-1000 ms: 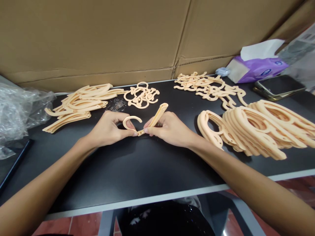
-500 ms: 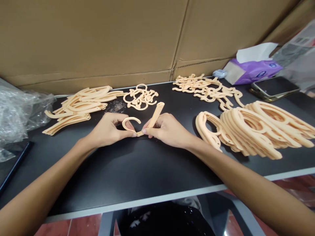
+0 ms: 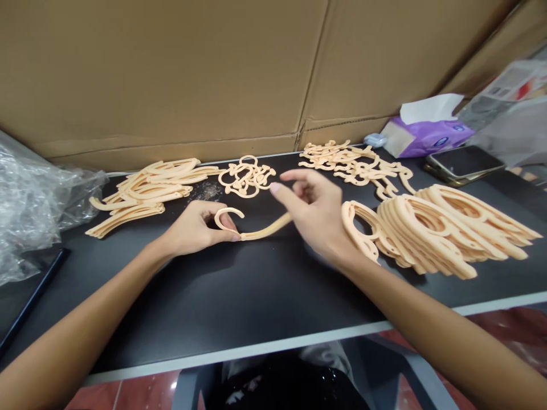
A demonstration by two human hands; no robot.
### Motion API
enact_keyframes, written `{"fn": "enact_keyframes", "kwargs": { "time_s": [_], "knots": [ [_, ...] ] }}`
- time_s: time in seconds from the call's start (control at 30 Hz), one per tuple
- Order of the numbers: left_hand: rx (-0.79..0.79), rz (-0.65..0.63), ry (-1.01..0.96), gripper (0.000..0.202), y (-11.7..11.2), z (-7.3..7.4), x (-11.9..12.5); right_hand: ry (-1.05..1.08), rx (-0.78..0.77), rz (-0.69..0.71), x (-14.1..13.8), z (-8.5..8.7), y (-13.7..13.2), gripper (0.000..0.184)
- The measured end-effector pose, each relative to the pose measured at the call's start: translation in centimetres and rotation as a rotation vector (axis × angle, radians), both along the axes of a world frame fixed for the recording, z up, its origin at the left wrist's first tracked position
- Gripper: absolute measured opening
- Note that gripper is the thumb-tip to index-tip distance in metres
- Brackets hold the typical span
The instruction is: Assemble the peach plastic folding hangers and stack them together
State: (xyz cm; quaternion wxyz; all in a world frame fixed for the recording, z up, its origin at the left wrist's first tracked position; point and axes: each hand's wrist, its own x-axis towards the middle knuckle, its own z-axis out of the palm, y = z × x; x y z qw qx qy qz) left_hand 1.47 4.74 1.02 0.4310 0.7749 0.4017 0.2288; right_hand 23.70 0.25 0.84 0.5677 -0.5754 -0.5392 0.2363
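My left hand (image 3: 192,229) pinches a peach plastic hanger piece (image 3: 252,229), its curved hook end by my fingers and its long arm lying flat on the black table (image 3: 239,296). My right hand (image 3: 318,213) hovers just right of that arm, fingers spread and empty, slightly blurred. A fanned stack of large peach hanger bodies (image 3: 436,228) lies directly right of my right hand. A small heap of hook pieces (image 3: 247,175) sits behind my hands.
A pile of long curved hanger arms (image 3: 145,185) lies at back left, more small hooks (image 3: 354,162) at back right. Crumpled clear plastic (image 3: 29,205) fills the left. A purple tissue pack (image 3: 427,134), a phone (image 3: 464,162) and a cardboard wall (image 3: 213,74) stand behind.
My right hand has let go of the hanger piece and lifted open toward the right. The piece's arm dropped from upright to flat on the table. My left hand keeps its grip.
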Motion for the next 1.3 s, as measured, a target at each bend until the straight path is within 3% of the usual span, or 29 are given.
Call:
{"fn": "enact_keyframes", "kwargs": {
  "time_s": [0.1, 0.2, 0.37, 0.47, 0.57, 0.67, 0.77, 0.9, 1.13, 1.3],
  "knots": [
    [-0.020, 0.013, -0.019, 0.027, 0.0, 0.2, 0.1, -0.174, 0.262, -0.124, 0.5, 0.9, -0.3, 0.010],
    [-0.032, 0.028, -0.061, 0.028, -0.1, 0.3, 0.1, -0.385, 0.362, 0.001, 0.4, 0.5, -0.7, 0.009],
    [-0.021, 0.039, -0.121, 0.032, -0.1, 0.2, 0.3, -0.715, 0.302, 0.328, -0.7, -2.0, -0.9, 0.016],
    [0.038, 0.042, -0.097, 0.032, 0.4, 0.5, -0.2, -0.795, 0.209, 0.456, -1.1, -2.9, -0.7, 0.017],
    [0.099, 0.051, -0.074, 0.030, 1.6, 1.7, -2.0, -0.817, 0.159, 0.474, -0.9, -3.2, -0.5, 0.017],
    [0.200, 0.186, -0.079, 0.031, 3.2, 3.2, -5.1, -0.815, 0.143, 0.399, -0.6, -3.2, -0.3, 0.015],
    [0.265, 0.336, 0.092, 0.027, 4.5, 4.1, -8.4, -0.811, 0.132, 0.347, -0.5, -3.1, -0.2, 0.015],
    [0.320, 0.366, 0.458, 0.018, 5.4, 4.0, -10.5, -0.810, 0.109, 0.338, -0.7, -2.9, -0.4, 0.016],
    [0.468, 0.203, 0.840, 0.027, 4.8, 4.1, -10.9, -0.812, 0.099, 0.339, -0.7, -2.7, -0.5, 0.016],
    [0.330, 0.206, 0.998, 0.030, 4.9, 4.2, -10.3, -0.830, 0.088, 0.335, -0.7, -2.7, -0.5, 0.017]
  ]
}}
